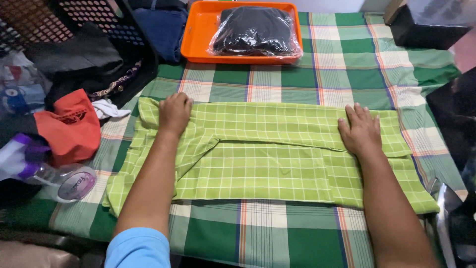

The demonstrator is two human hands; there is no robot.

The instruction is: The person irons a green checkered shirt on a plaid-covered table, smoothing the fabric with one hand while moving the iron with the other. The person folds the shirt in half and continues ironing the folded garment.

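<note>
Both hands lie on a light green checked shirt (258,164) that is spread across the middle of the table, on a green plaid tablecloth (347,69). The left hand (174,113) rests near the left end of the folded upper strip with its fingers curled down onto the cloth, more like a loose fist than a flat palm, and it pinches nothing that I can see. The right hand (361,130) is flat, its fingers spread and pointing away from the person, and it presses the right end of the same strip. To do this pressing well, I judge that both palms should stay flat and slide outward along the fold, so that the edge becomes straight and no wrinkle is trapped under the upper layer; the left corner looks a little bunched and seems to need more smoothing. Behind the shirt stands an orange tray (196,39) holding a dark garment in a clear plastic bag (255,30). At the left there is a red cloth (69,126), a small white cloth (109,109), a spray bottle with a purple head (49,173), and a black basket (114,30) with dark clothes.
</note>
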